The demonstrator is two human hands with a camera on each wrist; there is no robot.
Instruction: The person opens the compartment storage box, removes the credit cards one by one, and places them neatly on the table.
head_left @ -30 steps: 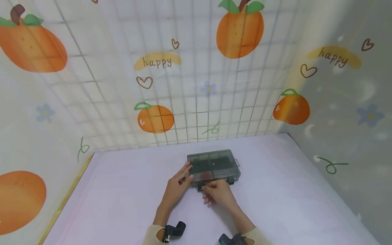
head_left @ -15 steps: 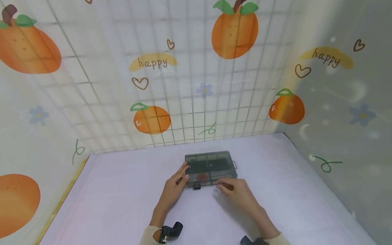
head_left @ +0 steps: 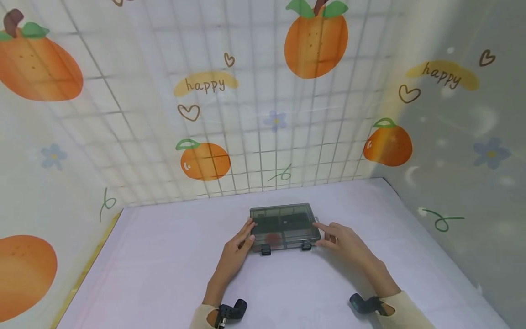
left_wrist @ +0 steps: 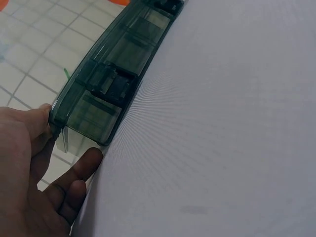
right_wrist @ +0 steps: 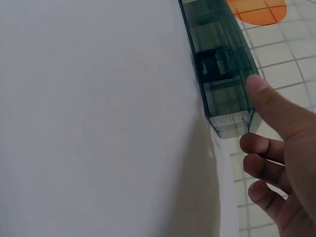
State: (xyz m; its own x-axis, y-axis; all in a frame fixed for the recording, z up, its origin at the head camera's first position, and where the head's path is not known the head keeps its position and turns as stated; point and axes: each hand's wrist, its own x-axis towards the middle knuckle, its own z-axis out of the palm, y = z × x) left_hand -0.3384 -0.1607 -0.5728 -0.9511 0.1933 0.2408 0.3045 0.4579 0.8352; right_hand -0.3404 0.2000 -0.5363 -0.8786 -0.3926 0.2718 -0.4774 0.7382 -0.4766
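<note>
A dark, see-through plastic compartment box [head_left: 283, 224] lies on the table with its lid down. Dividers, a dark patch and a reddish round spot show through the lid. Two black clasps stand along its front, a left clasp [head_left: 265, 250] and a right clasp [head_left: 306, 246]. My left hand [head_left: 234, 251] rests against the left end, fingers fairly straight. In the left wrist view, a fingertip touches the box's edge. My right hand [head_left: 345, 240] touches the right end with its fingertips. The right wrist view shows one fingertip on the lid edge and other fingers loosely bent beside it.
A white-covered table [head_left: 164, 265] carries the box near its back half. Behind and beside it hangs a curtain [head_left: 246, 114] printed with oranges, with a grid showing through. Each wrist wears a black camera mount, such as the left mount [head_left: 232, 311].
My right hand has moved rightward from the left clasp, along the box's front, to its right end. Both clasps are now uncovered. My left hand stays at the left end.
</note>
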